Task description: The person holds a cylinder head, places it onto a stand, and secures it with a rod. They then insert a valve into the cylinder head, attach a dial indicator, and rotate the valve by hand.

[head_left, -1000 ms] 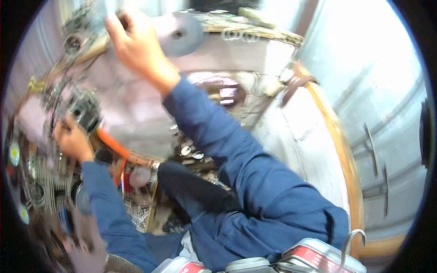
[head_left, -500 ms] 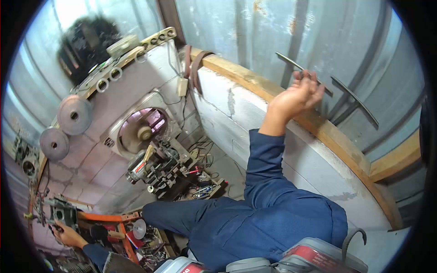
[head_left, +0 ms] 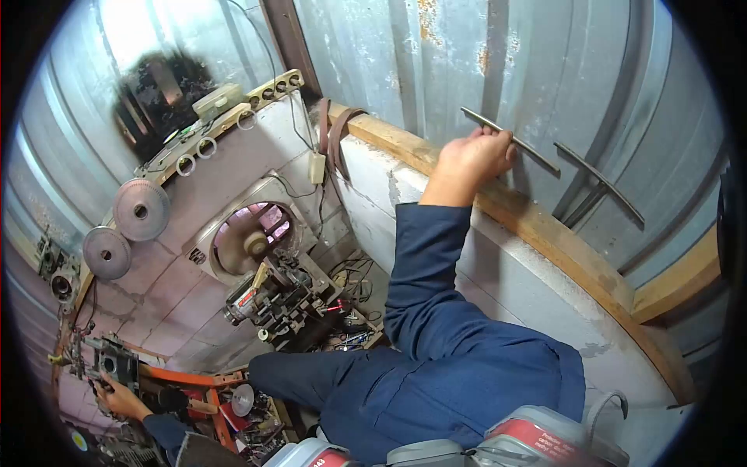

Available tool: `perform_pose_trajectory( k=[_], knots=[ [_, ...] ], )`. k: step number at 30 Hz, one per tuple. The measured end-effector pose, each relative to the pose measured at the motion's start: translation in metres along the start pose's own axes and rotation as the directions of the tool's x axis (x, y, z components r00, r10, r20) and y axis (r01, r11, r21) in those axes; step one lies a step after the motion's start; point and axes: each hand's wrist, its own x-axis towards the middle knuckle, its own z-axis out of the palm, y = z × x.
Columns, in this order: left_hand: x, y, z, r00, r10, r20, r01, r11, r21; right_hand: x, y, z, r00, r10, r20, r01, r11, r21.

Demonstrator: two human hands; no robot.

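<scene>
Right hand closed round the metal rod, not yet lifted off the wall; left hand grips an engine part.

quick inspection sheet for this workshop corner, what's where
surface: white block ledge capped by a long wooden beam
job's things: thin grey metal bar on the wall; grey metal engine part
clutter: two grey toothed discs; dark engine assembly
grips: right hand shut on the bar; left hand at the engine part, grip unclear
cables: loose wires on the floor
surroundings: rusty corrugated metal wall
</scene>
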Motion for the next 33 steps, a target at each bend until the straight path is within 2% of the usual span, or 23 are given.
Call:
perform_pose_trajectory(
  k=[1, 2, 3, 5, 7, 9, 10, 11, 13, 14, 16, 18, 20, 23, 27, 30, 31, 32, 33],
  knots=[
    [0.000, 0.004, -0.003, 0.997, -0.060, 0.049, 0.062, 0.997, -0.042, -0.012, 0.002, 0.012, 0.998, -0.043, -0.055, 0.045, 0.998, 0.033],
    [0.007, 0.034, -0.030, 0.989, -0.084, 0.122, 0.089, 0.995, -0.042, -0.018, 0.006, 0.023, 0.990, -0.083, -0.112, 0.091, 0.994, 0.063],
    [0.014, 0.065, -0.056, 0.975, -0.107, 0.195, 0.116, 0.993, -0.037, -0.002, 0.014, 0.024, 0.992, -0.045, -0.117, 0.048, 0.998, 0.028],
    [0.006, 0.024, -0.017, 0.993, -0.076, 0.087, 0.085, 0.990, -0.109, 0.001, 0.026, 0.045, 0.989, -0.093, -0.118, 0.102, 0.992, 0.070],
    [0.003, -0.006, 0.005, 0.995, -0.077, 0.067, 0.085, 0.987, -0.136, 0.003, 0.035, 0.060, 0.981, -0.148, -0.129, 0.163, 0.981, 0.110],
    [0.005, -0.004, 0.002, 0.984, -0.107, 0.143, 0.125, 0.985, -0.118, -0.038, 0.012, 0.084, 0.997, 0.001, 0.075, -0.004, 0.999, 0.044],
    [0.006, -0.001, 0.001, 0.976, -0.117, 0.183, 0.139, 0.984, -0.110, -0.027, 0.050, 0.093, 0.944, -0.113, 0.311, 0.084, 0.991, 0.103],
    [0.003, 0.003, 0.003, 0.992, -0.097, 0.086, 0.106, 0.988, -0.109, -0.049, 0.063, 0.110, 0.866, -0.231, 0.443, 0.214, 0.973, 0.088],
    [0.005, 0.025, -0.015, 0.993, -0.079, 0.091, 0.087, 0.992, -0.095, -0.089, 0.086, 0.142, 0.765, -0.322, 0.558, 0.319, 0.942, 0.106],
    [0.007, 0.030, -0.024, 0.993, -0.077, 0.090, 0.084, 0.993, -0.084, -0.119, 0.068, 0.146, 0.680, -0.386, 0.623, 0.553, 0.828, -0.091],
    [0.009, 0.014, -0.011, 0.979, -0.123, 0.160, 0.147, 0.978, -0.148, -0.152, 0.078, 0.157, 0.603, -0.292, 0.742, 0.519, 0.850, -0.087],
    [0.010, 0.006, -0.009, 0.994, -0.017, 0.112, 0.024, 0.998, -0.057, -0.182, 0.069, 0.155, 0.548, -0.336, 0.766, 0.418, 0.903, 0.097],
    [0.009, 0.020, -0.023, 0.984, -0.085, 0.159, 0.103, 0.989, -0.104, -0.208, 0.079, 0.157, 0.574, -0.316, 0.755, 0.383, 0.919, 0.094],
    [0.011, 0.036, -0.038, 0.962, -0.144, 0.230, 0.190, 0.963, -0.190, -0.228, 0.079, 0.149, 0.502, -0.268, 0.822, 0.372, 0.925, 0.075],
    [0.011, 0.033, -0.036, 0.975, -0.098, 0.198, 0.128, 0.981, -0.146, -0.240, 0.076, 0.141, 0.455, -0.286, 0.843, 0.374, 0.921, 0.110],
    [0.012, 0.034, -0.036, 0.985, -0.056, 0.161, 0.073, 0.992, -0.101, -0.230, 0.071, 0.137, 0.480, -0.370, 0.796, 0.474, 0.872, 0.119],
    [0.008, 0.038, -0.037, 0.973, -0.125, 0.196, 0.168, 0.960, -0.225, -0.224, 0.068, 0.137, 0.538, -0.340, 0.771, 0.394, 0.910, 0.127],
    [0.008, 0.034, -0.035, 0.978, -0.105, 0.183, 0.144, 0.966, -0.213, -0.211, 0.069, 0.134, 0.557, -0.422, 0.716, 0.526, 0.846, 0.089],
    [0.009, 0.029, -0.031, 0.982, -0.085, 0.170, 0.119, 0.972, -0.201, -0.198, 0.063, 0.130, 0.598, -0.378, 0.707, 0.465, 0.882, 0.079]
  ],
)
